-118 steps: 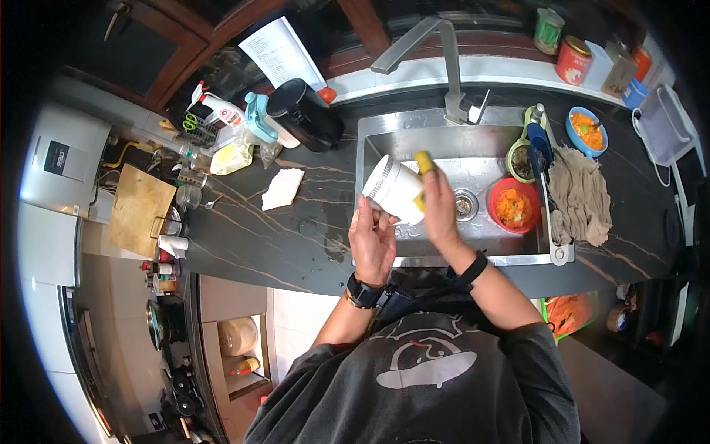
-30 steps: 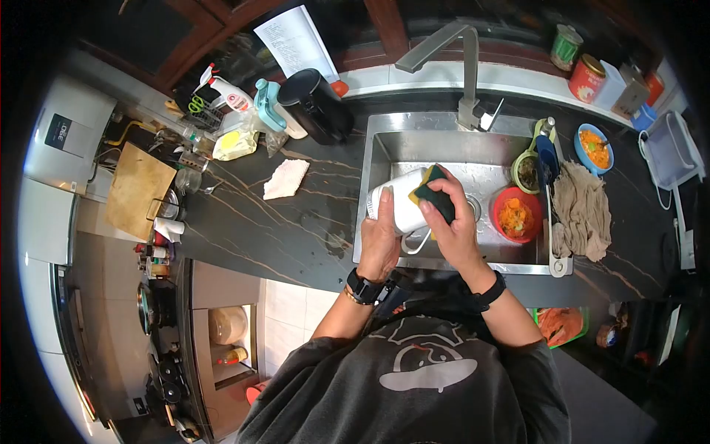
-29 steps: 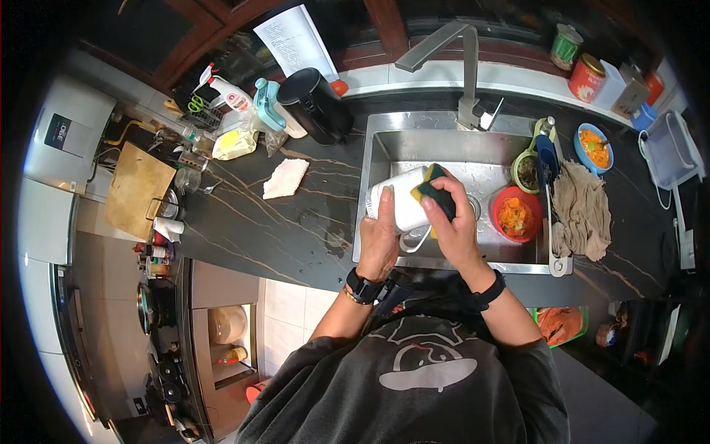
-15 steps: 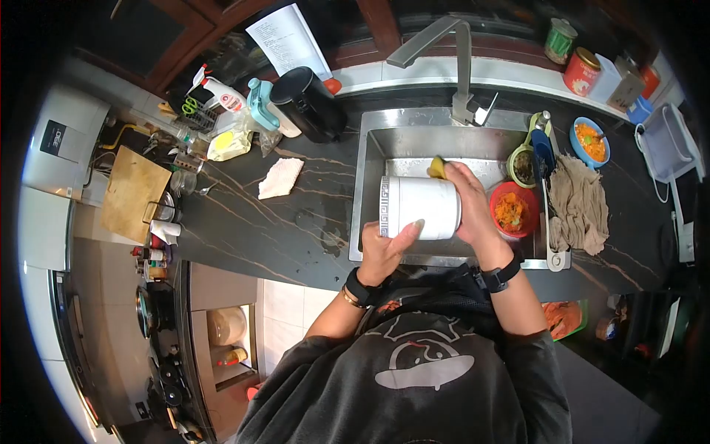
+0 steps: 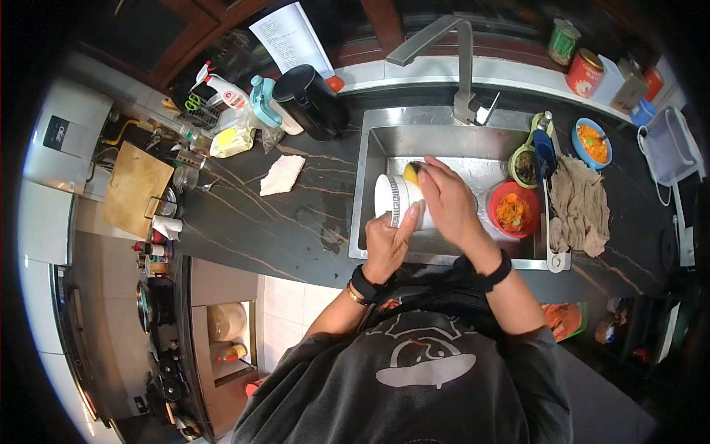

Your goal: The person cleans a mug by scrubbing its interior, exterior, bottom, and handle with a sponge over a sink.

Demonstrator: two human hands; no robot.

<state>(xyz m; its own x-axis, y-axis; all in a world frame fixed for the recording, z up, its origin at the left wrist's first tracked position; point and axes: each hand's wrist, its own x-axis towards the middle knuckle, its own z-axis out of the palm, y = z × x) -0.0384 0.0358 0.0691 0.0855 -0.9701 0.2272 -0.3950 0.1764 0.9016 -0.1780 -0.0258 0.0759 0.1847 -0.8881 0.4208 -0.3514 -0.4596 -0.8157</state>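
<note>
My left hand (image 5: 388, 246) grips the rim of a white bowl (image 5: 382, 198) with a grey key-pattern band, its thumb along the outside. The bowl is tilted on its side above the sink (image 5: 366, 159), its mouth turned toward the left. Against the bowl's outer wall, my right hand (image 5: 449, 203) presses a yellow sponge (image 5: 411, 174) with a dark side. Most of the sponge and the bowl's far side are hidden behind the right hand. A red bowl (image 5: 534, 222) with orange shredded food sits in the sink's right part, beside a green strainer (image 5: 517, 176).
The faucet (image 5: 464, 74) rises behind the sink. Right of it lie a brown cloth (image 5: 580, 203) and a blue bowl (image 5: 600, 154) of orange food. On the left counter are a pale cloth (image 5: 282, 175), a black kettle (image 5: 309, 103) and a spray bottle (image 5: 224, 90).
The white bowl has turned, so its mouth and patterned band now show more. My right hand has slid left over the bowl's side with the sponge.
</note>
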